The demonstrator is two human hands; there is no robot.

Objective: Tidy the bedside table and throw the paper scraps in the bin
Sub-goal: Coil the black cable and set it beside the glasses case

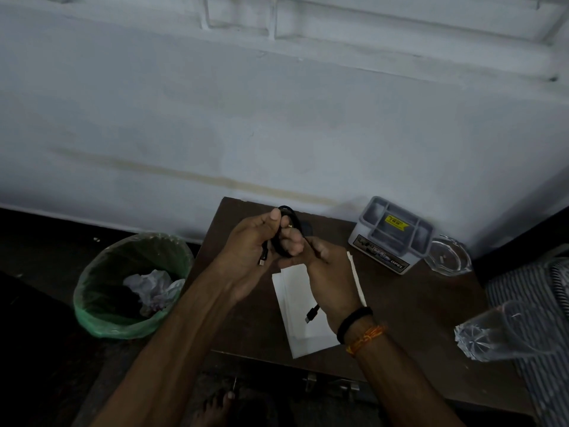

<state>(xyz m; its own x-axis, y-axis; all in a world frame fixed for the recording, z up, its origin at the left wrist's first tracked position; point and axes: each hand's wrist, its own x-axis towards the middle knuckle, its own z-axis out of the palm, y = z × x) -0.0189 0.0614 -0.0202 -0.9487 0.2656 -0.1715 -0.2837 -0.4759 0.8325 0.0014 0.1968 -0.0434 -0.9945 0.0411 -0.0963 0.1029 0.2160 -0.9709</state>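
dim brown wooden bedside table (400,303); green-lined bin (101,303) holding crumpled paper scraps (147,285) sits left. left hand (246,257) and right hand (326,272) both grip the coiled black cable (288,224); its loose plug ends could slip free and uncoil.

Dim room. A pale, stained wall (277,118) with moulded panelling along its top; dark floor (37,272) at its foot. A dark wooden surface (415,303) stands against the wall; striped fabric (529,291) lies at right.

Bin (132,288) left of the table (415,306) — on it, paper (295,322); organiser (392,234) behind, by the wall.
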